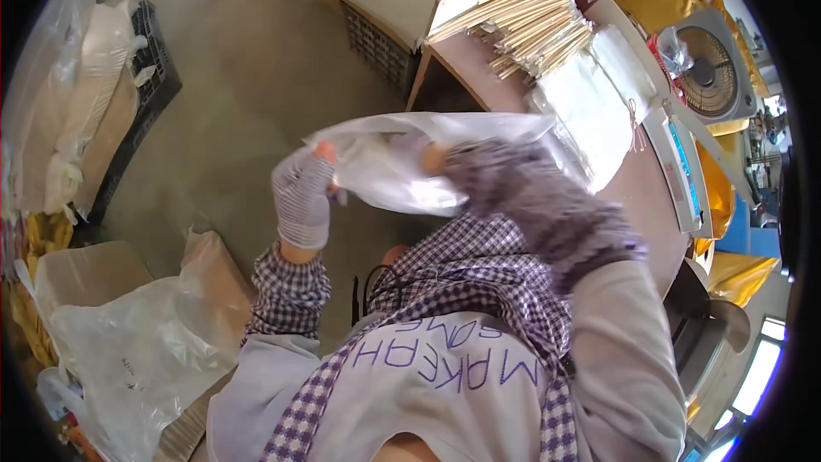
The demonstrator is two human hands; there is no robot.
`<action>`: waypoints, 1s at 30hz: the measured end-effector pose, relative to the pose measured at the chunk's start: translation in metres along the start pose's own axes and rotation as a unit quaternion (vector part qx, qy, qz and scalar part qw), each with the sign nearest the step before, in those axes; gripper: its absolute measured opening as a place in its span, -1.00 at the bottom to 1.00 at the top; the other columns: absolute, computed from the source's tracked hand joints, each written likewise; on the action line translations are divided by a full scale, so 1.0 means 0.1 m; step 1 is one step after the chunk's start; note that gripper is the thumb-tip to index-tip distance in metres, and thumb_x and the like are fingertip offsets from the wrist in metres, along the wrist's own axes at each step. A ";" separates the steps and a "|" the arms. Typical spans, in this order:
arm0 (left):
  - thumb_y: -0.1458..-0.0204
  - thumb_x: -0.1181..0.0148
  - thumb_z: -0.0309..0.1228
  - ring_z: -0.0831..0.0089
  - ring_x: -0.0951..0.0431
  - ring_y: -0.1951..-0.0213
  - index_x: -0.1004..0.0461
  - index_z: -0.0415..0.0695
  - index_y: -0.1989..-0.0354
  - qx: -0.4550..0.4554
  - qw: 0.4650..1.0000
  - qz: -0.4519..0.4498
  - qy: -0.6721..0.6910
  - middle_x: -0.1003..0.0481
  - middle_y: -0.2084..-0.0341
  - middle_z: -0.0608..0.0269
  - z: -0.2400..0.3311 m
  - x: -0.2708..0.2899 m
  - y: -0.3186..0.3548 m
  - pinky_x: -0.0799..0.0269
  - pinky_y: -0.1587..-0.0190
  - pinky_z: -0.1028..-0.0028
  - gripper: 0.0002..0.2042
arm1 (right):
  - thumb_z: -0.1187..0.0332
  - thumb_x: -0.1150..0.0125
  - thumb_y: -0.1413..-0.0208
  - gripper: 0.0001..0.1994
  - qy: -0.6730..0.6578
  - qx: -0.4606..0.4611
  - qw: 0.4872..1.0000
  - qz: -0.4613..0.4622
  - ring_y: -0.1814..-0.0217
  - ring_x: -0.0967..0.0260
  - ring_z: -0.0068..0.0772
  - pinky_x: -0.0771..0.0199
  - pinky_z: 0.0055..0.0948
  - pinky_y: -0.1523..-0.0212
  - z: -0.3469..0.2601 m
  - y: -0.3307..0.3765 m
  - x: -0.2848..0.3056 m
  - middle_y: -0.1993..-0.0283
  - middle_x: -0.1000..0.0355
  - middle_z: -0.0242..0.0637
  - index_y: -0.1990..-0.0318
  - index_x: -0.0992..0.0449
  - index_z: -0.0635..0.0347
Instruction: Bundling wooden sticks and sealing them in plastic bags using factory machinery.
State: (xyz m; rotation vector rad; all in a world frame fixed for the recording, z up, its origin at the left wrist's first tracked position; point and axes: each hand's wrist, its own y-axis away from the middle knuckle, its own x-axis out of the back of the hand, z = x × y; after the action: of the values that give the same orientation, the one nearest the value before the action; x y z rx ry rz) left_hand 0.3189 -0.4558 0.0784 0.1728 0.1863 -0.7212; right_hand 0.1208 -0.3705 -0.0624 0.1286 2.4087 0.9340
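Note:
A clear plastic bag (398,184) is stretched out in front of my chest. At its left end my left hand (301,192), in a striped glove with bare fingertips, pinches the edge of the plastic between thumb and fingers. My right hand (421,154) is at the middle of the bag, smeared by motion. Its fingers are blurred against the plastic, and I cannot make out whether they are inside the bag or in front of it. The bag's right part passes behind my right forearm, which is covered by a checked sleeve cover (522,180).
To the right, a worktable (650,222) bears a bundle of thin sticks (539,26) and a stack of clear plastic bags (590,111). A box fan (705,68) stands beyond it. At lower left lies a large plastic sack (128,342); a black crate (145,94) is farther back.

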 end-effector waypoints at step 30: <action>0.19 -0.16 -0.01 0.20 -0.35 0.10 -0.17 -0.31 -0.04 -0.160 0.552 -0.781 -0.244 -0.34 0.15 0.01 -1.96 -5.47 2.77 -0.25 0.04 0.30 -0.28 | 0.01 -0.21 0.18 -0.19 0.010 -0.220 0.385 0.896 -0.27 0.04 -0.16 -0.09 -0.29 -0.17 3.92 6.27 1.64 -0.27 0.06 -0.12 -0.20 0.00 0.16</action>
State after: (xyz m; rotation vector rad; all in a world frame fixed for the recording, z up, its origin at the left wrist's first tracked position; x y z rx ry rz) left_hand 0.0799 0.1402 0.0385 -0.6964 -0.1468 -2.4891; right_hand 0.1221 0.3810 0.0302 2.7483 0.8300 2.0943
